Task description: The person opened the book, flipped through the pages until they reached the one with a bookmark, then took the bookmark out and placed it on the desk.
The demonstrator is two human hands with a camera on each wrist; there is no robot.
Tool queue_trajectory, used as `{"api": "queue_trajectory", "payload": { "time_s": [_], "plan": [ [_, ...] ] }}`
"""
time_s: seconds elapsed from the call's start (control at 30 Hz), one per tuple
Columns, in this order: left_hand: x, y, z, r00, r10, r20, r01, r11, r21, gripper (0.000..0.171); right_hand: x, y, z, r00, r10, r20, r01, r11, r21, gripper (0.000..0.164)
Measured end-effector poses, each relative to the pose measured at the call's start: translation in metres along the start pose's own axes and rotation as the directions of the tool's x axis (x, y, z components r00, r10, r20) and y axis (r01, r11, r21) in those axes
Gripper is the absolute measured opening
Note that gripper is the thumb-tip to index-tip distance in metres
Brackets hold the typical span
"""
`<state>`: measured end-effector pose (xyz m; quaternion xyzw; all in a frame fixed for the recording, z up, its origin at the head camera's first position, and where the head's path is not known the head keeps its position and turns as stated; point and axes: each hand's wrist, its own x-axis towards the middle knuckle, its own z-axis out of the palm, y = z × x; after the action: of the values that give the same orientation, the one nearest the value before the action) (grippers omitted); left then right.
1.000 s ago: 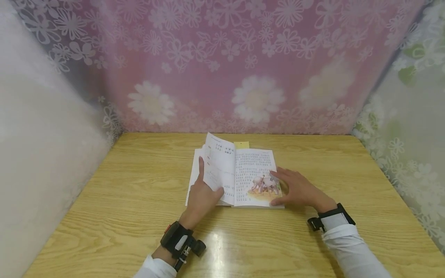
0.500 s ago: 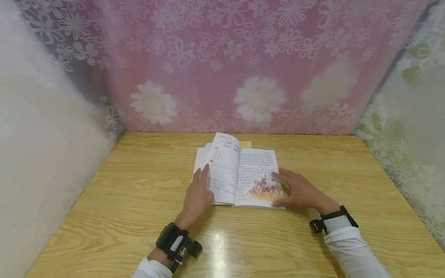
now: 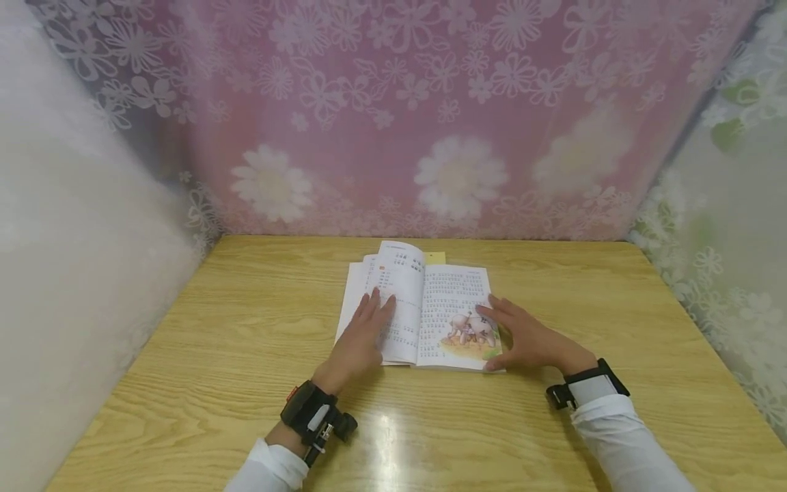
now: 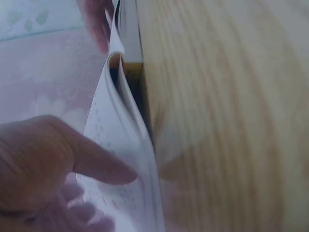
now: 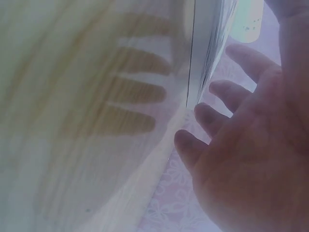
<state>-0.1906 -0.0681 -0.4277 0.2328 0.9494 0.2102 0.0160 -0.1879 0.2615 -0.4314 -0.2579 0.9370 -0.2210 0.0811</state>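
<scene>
The book [image 3: 451, 283] lies open on the surface [image 3: 467, 430] before a pink cloth [image 3: 369, 171]. Your left hand [image 3: 359, 338], fingers straight, hides part of the left page [image 3: 406, 311]; your right hand [image 3: 530, 338] spreads loosely at the right edge. Neither grips anything.

Left arm [image 3: 270, 465] and right arm [image 3: 624, 437] come in from the bottom, both angled inward. Left hand [image 3: 353, 342]: fingers straight, aimed forward and slightly right; thumb [image 4: 108, 166] extended. Right hand [image 3: 533, 342]: aimed left and slightly forward, fingers [image 5: 231, 95] spread and relaxed, its thumb well apart. Hands don't touch.
</scene>
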Motion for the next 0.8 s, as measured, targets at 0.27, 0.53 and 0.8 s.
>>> {"api": "queue_trajectory", "payload": {
  "time_s": [0.27, 0.53, 0.8],
  "plan": [
    [0.001, -0.007, 0.000, 0.978, 0.085, 0.191, -0.089, 0.996, 0.011, 0.070, 0.007, 0.002, 0.003, 1.000, 0.010, 0.000, -0.010, 1.000, -0.023, 0.094],
    [0.005, 0.014, 0.003, 0.991, 0.007, 0.130, -0.018, 0.996, 0.089, 0.073, 0.011, 0.000, 0.002, 0.992, 0.065, -0.104, -0.079, 0.988, -0.135, 0.079],
    [0.006, 0.032, 0.014, 0.991, -0.129, 0.042, 0.122, 0.983, 0.137, 0.116, 0.015, -0.008, 0.002, 0.977, 0.063, -0.205, -0.096, 0.983, -0.156, 0.072]
  ]
}}
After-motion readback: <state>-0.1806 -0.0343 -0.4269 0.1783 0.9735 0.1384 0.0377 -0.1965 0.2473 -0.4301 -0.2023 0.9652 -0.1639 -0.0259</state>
